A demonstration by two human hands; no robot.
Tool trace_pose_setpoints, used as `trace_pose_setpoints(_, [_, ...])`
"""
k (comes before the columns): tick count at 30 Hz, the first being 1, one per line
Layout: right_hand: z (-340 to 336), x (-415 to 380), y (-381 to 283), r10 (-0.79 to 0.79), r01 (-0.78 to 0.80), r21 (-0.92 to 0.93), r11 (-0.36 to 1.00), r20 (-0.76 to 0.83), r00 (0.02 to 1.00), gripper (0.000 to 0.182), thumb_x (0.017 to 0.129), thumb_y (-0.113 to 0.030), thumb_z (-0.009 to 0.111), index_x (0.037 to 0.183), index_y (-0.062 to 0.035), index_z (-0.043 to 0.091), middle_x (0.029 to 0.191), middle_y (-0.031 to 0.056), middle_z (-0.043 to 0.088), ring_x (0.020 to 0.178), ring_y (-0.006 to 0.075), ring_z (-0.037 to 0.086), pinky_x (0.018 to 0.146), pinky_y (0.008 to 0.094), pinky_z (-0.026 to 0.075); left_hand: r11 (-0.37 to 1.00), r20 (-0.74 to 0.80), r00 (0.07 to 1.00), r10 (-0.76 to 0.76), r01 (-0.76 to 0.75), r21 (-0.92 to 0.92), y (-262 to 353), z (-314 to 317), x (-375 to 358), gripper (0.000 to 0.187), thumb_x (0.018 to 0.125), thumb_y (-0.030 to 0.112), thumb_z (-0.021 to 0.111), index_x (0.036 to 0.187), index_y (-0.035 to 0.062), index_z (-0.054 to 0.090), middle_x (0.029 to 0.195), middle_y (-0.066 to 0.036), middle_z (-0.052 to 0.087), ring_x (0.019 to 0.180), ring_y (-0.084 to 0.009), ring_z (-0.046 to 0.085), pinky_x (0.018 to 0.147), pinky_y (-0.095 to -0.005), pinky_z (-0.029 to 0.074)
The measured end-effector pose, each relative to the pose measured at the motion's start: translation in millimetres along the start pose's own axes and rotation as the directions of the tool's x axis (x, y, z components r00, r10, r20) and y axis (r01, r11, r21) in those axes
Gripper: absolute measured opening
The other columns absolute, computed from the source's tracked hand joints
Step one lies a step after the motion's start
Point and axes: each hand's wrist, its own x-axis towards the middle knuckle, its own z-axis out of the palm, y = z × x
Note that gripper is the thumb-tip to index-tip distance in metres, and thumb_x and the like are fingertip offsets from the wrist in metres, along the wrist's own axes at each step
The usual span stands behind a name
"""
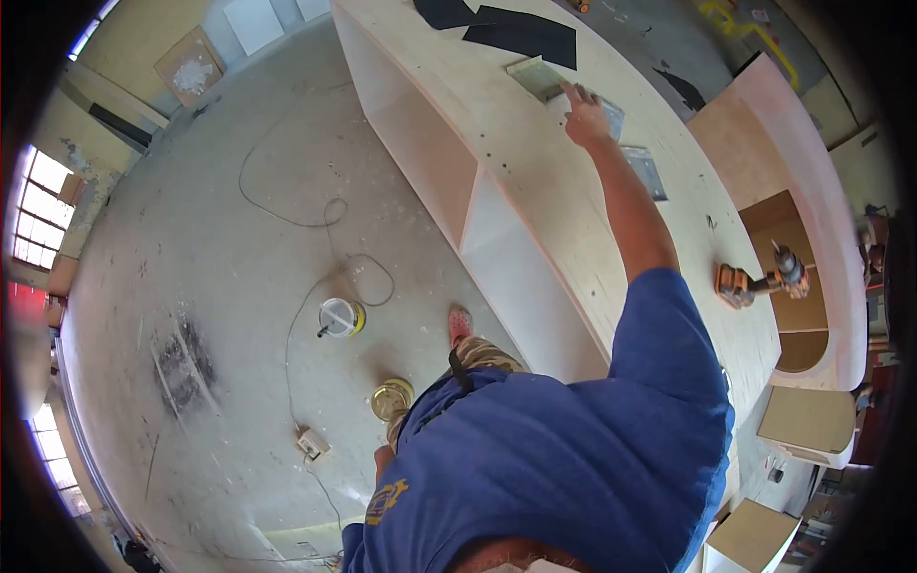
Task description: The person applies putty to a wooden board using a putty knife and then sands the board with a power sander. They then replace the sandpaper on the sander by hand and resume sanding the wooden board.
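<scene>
My right hand [586, 118] reaches out over the pale wooden panel [535, 181], fingers stretched forward and slightly apart. Its fingertips are right at the edge of a thin greenish flat rectangular piece [538, 78]. A second flat piece, grey-blue [612, 118], lies partly hidden beside the hand. Nearer to me along the forearm is another grey-blue flat piece [644, 172]. Black sheets [523, 36] lie farther up the panel. My left hand [384, 460] hangs low beside my body, mostly hidden by the shirt, its fingers out of sight.
An orange and black cordless drill [761, 277] stands at the panel's right side. On the floor are an open bucket [342, 317] with a handle sticking out, a yellowish tin [392, 399], a loose cable [289, 353] and a socket box [312, 443]. A curved cabinet [812, 229] stands to the right.
</scene>
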Motion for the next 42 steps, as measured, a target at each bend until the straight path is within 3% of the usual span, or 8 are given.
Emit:
trace_pose_setpoints(6, [7.5, 58.9, -7.5, 0.118, -0.051, -0.232, 0.971, 0.284, 0.952, 0.036, 0.087, -0.025, 0.063, 0.119, -0.0093, 0.06, 0.125, 0.0151, 0.058, 0.119, 0.0397, 0.051, 0.108, 0.0501, 0.033, 0.676, 0.196, 0.951, -0.24, 0.309, -0.669, 94.9, -77.1, 24.1, 0.04, 0.083, 0.022, 0.067, 0.116, -0.001, 0.062, 0.091, -0.013, 0.07, 0.075, -0.0197, 0.069, 0.063, -0.0327, 0.054])
trace_pose_setpoints(13, [-10.9, 47.1, -18.4, 0.593, -0.077, 0.914, 0.399, -0.192, 0.782, 0.013, 0.095, -0.014, 0.061, 0.101, -0.0028, 0.058, 0.069, 0.0019, 0.062, 0.057, 0.0057, 0.052, 0.051, 0.0241, 0.044, 0.7, 0.257, 0.964, -0.069, 0.231, -0.676, 152.2, -114.4, 88.6, 0.043, 0.089, 0.018, 0.061, 0.127, -0.0019, 0.053, 0.102, -0.013, 0.069, 0.077, -0.0207, 0.069, 0.059, -0.0314, 0.051])
trace_pose_setpoints(18, [-54.6, 48.7, -39.8, 0.697, 0.011, 0.982, 0.187, -0.141, 0.703, 0.013, 0.094, -0.013, 0.062, 0.102, -0.0023, 0.06, 0.072, 0.0011, 0.06, 0.063, 0.0043, 0.05, 0.056, 0.0227, 0.041, 0.647, 0.118, 0.724, 0.68, -0.668, 0.369, 164.3, -135.8, 155.1, 0.015, 0.079, 0.018, 0.055, 0.083, 0.0113, 0.067, 0.087, -0.009, 0.066, 0.077, -0.0302, 0.065, 0.071, -0.0414, 0.053])
trace_pose_setpoints(22, [-78.9, 48.8, -57.8, 0.563, -0.106, 0.797, 0.595, -0.318, 0.763, 0.017, 0.093, -0.018, 0.065, 0.098, -0.002, 0.066, 0.073, -0.0009, 0.059, 0.067, 0.0062, 0.049, 0.059, 0.0234, 0.04, 0.887, 0.271, 0.953, 0.135, 0.005, -0.462, 194.9, -166.5, 193.2, 0.02, 0.087, 0.021, 0.057, 0.096, 0.0055, 0.067, 0.079, -0.01, 0.066, 0.064, -0.02, 0.065, 0.053, -0.0342, 0.052])
trace_pose_setpoints(28, [-21.2, 43.4, -149.8, -0.019, -0.099, 0.576, 0.811, 0.195, 0.981, 0.029, 0.095, -0.026, 0.056, 0.09, -0.0001, 0.068, 0.085, 0.0102, 0.067, 0.08, 0.0156, 0.062, 0.072, 0.0319, 0.05, 0.478, -0.181, 0.865, 0.467, -0.42, -0.772, 386.7, -316.6, 91.8, 0.052, 0.086, 0.027, 0.067, 0.127, -0.0027, 0.055, 0.118, -0.021, 0.064, 0.108, -0.0256, 0.063, 0.095, -0.0348, 0.047])
trace_pose_setpoints(32, [51.8, 11.6, -264.7, -0.61, 0.052, 0.816, 0.576, 0.387, 0.692, 0.022, 0.093, -0.026, 0.059, 0.094, -0.0058, 0.068, 0.091, 0.0173, 0.068, 0.084, 0.0302, 0.068, 0.074, 0.0389, 0.053, -0.005, -0.364, 0.576, 0.732, -0.529, -0.849, 454.0, -349.8, 6.9, 0.049, 0.083, 0.018, 0.071, 0.125, -0.0022, 0.055, 0.111, -0.018, 0.066, 0.104, -0.0233, 0.063, 0.092, -0.0348, 0.048])
trace_pose_setpoints(34, [62.3, 7.2, -309.4, -0.66, 0.008, 0.787, 0.617, 0.512, 0.549, 0.024, 0.093, -0.029, 0.06, 0.088, -0.0056, 0.065, 0.081, 0.0207, 0.066, 0.077, 0.0361, 0.066, 0.069, 0.0436, 0.051, 0.691, -0.309, 0.836, 0.454, -0.549, -0.469, 438.7, -352.7, -15.4, 0.04, 0.083, 0.008, 0.071, 0.118, -0.0016, 0.056, 0.104, -0.012, 0.067, 0.097, -0.0212, 0.064, 0.088, -0.035, 0.049])
trace_pose_setpoints(42, [97.1, -84.6, -399.5, -0.889, 0.108, 0.899, 0.424, 0.391, 0.239, 0.024, 0.094, -0.024, 0.06, 0.087, -0.0016, 0.06, 0.062, 0.0144, 0.053, 0.056, 0.0172, 0.045, 0.056, 0.0354, 0.042, 0.137, -0.397, 0.918, 0.026, -0.396, -0.908, 316.3, -249.4, -104.8, 0.021, 0.089, 0.01, 0.065, 0.106, -0.0021, 0.062, 0.091, -0.005, 0.065, 0.085, -0.0112, 0.06, 0.076, -0.0292, 0.05])
